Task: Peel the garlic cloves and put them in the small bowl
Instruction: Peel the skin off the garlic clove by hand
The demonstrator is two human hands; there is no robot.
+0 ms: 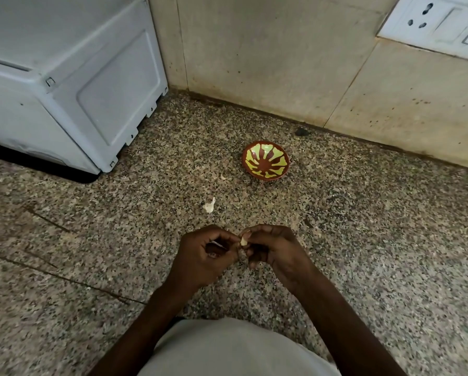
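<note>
Pale garlic clove (244, 239) pinched near centre — small brown bowl (266, 164) with yellow-green pattern sat upright, farther back, slightly right.

Likely a home kitchen: granite counter (363, 240), wall socket (433, 20).

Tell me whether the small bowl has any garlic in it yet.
Empty. The small bowl sits upright on the counter, its whole painted inside showing and no clove in it.

Glossy glazed bowl (265, 177), speckled stone counter (363, 240)
</note>
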